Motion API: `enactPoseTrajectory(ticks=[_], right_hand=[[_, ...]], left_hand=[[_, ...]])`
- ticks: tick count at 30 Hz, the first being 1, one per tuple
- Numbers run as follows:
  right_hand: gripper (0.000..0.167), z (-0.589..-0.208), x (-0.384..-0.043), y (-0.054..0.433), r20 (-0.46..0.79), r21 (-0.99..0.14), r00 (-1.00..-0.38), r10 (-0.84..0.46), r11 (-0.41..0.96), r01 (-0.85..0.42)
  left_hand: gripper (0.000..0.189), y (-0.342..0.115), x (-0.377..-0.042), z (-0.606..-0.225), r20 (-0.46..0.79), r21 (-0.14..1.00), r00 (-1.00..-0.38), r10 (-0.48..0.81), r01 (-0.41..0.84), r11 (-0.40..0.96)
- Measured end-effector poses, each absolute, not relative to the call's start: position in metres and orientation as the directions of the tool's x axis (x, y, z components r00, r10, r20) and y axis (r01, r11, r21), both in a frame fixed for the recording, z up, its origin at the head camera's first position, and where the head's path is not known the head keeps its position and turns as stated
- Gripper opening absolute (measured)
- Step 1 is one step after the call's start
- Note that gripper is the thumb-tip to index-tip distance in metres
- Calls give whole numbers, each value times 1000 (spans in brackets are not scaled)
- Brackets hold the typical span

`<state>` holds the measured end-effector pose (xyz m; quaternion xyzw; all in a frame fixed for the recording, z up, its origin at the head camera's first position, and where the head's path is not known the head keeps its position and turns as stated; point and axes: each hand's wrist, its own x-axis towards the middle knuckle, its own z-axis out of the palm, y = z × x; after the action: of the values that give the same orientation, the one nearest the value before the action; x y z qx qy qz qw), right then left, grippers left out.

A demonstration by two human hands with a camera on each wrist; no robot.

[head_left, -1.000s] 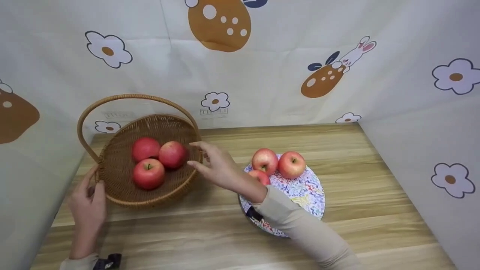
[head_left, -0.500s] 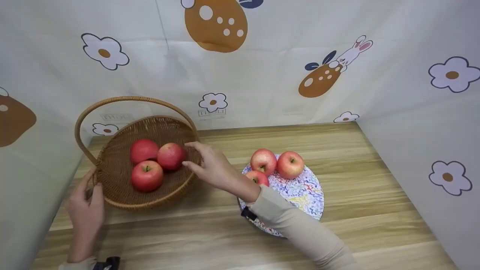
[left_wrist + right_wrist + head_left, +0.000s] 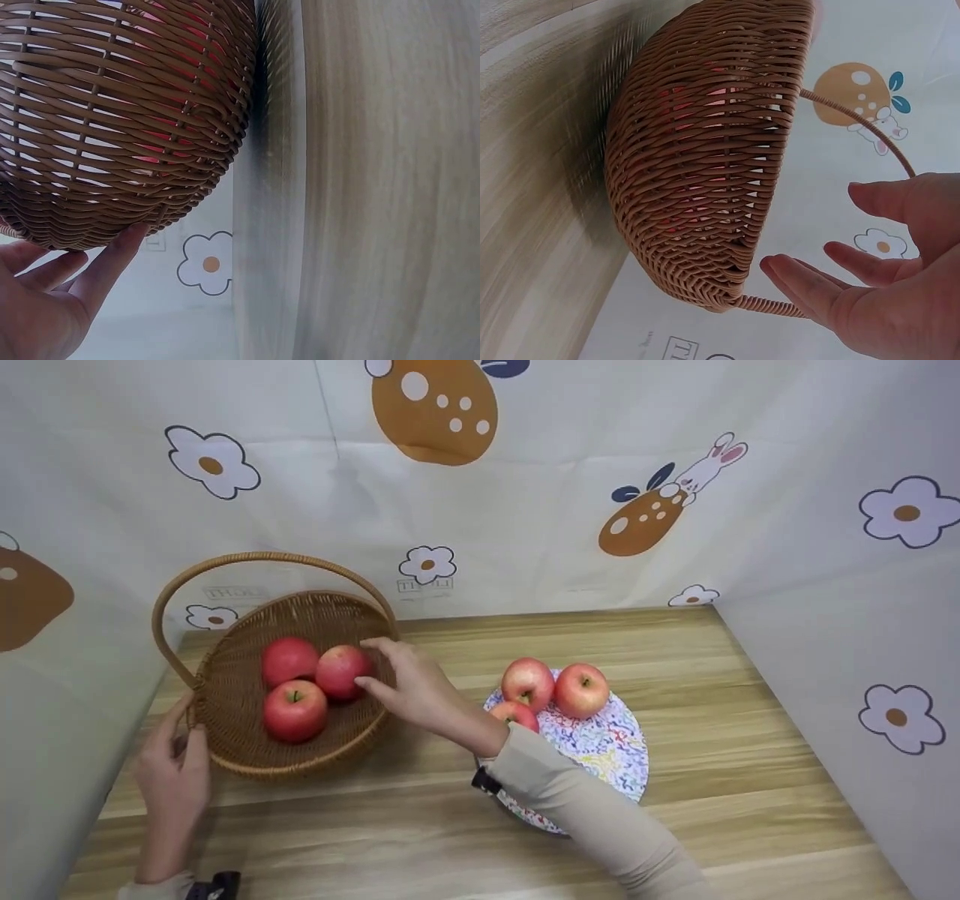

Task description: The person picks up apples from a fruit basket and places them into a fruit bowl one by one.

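In the head view, a round wicker basket point(image 3: 300, 769) with a tall arched handle stands on the left, tilted so its opening faces me. Three red apples sit inside: a rear one point(image 3: 290, 661), a front one point(image 3: 295, 711) and a right one point(image 3: 343, 672). My left hand point(image 3: 172, 769) holds the basket by its left side, near the handle's base. In the left wrist view its fingers point(image 3: 112, 259) lie against the outer weave. Over the right rim reaches my right hand point(image 3: 420, 686), thumb and forefinger spread, their tips overlapping the right apple's edge.
A round plate point(image 3: 600, 750) with a multicoloured pattern lies to the right on the wood-grain table point(image 3: 735, 780). Three more apples point(image 3: 582, 691) sit on its far left part. My right sleeve point(image 3: 585, 810) crosses over the plate. Printed cloth walls point(image 3: 525, 510) enclose the table's back and sides.
My right hand has moved a little left, its fingertips now overlapping the right apple's edge. The left hand keeps its place on the basket. The head view has shifted slightly.
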<state>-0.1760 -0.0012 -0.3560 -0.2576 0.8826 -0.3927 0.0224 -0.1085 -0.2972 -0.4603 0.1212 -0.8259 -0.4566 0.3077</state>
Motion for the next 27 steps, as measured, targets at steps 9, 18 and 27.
enactPoseTrajectory(ticks=[9, 18, 27], right_hand=[[48, -358, -187, -13, 162, -679, -856, -490, 574, -457], [48, -364, -200, -26, 144, -666, -863, -484, 598, -447], [49, -368, -211, -39, 84, -665, -873, -481, 625, -409]], left_hand=[[43, -296, -108, -459, 432, 816, -760, -486, 99, 570], [44, -295, -109, -460, 471, 804, -753, -460, 150, 576], [44, -295, -108, -462, 471, 805, -749, -466, 149, 574]])
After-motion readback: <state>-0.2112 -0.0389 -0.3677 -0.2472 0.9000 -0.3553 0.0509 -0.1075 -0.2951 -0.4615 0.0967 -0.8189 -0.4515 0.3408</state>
